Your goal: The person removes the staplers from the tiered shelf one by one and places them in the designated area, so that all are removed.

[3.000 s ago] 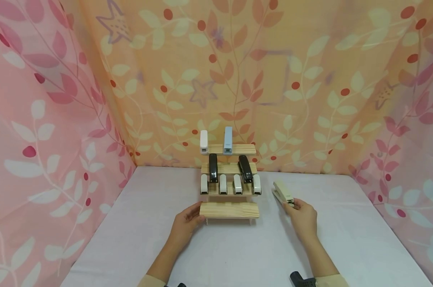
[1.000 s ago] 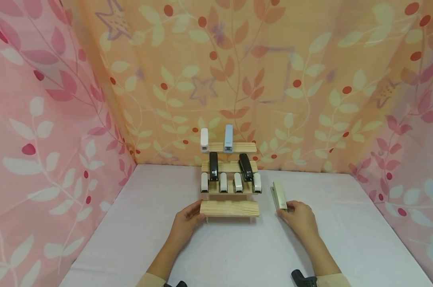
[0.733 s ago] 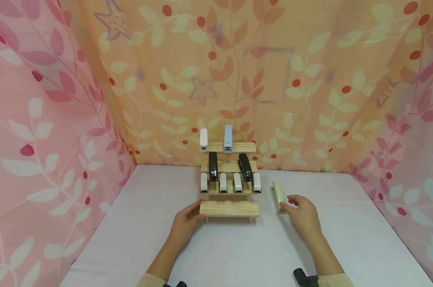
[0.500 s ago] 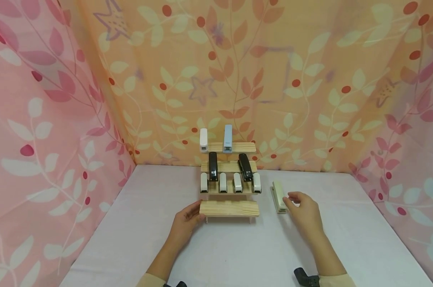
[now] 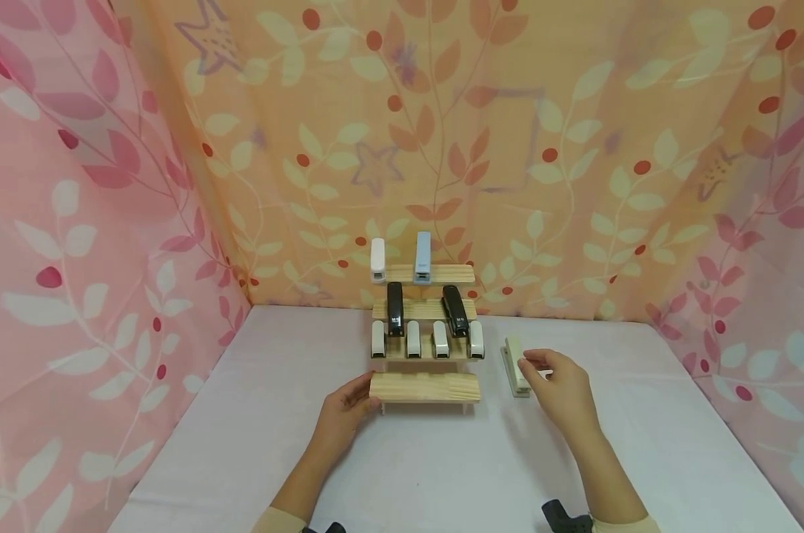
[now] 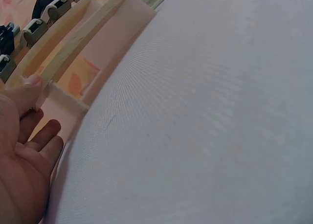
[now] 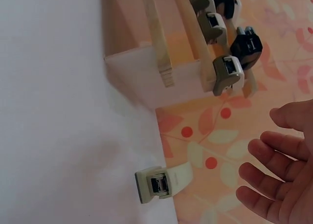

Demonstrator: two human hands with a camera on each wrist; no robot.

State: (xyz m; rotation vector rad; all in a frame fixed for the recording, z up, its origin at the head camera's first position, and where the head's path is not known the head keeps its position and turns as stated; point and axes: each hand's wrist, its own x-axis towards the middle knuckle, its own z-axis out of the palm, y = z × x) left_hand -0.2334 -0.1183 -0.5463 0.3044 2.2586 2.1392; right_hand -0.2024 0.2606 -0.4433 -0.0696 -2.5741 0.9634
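Observation:
My left hand (image 5: 340, 418) grips the left end of the lowest step of a tiered wooden display stand (image 5: 425, 388), thumb on the board and fingers at its side. A cream stapler (image 5: 517, 366) lies lengthwise on the table to the right of the stand. Over its near right side hovers my right hand (image 5: 563, 389). In the right wrist view, the fingers (image 7: 266, 175) are loosely extended and apart from the stapler (image 7: 164, 182). A white stapler (image 5: 378, 259) and a light blue stapler (image 5: 423, 257) stand on the top tier.
Two black staplers, the left one (image 5: 394, 309) straight and the right one (image 5: 455, 311) tilted, sit on the second tier. Several small white staplers (image 5: 413, 339) line the tier below. A white-covered table (image 5: 415, 474) meets patterned cloth walls (image 5: 275, 185) behind and at both sides.
My right hand held the cream stapler raised at a slant, set it down straight on the table, let go and lifted slightly. My left hand has stayed on the stand.

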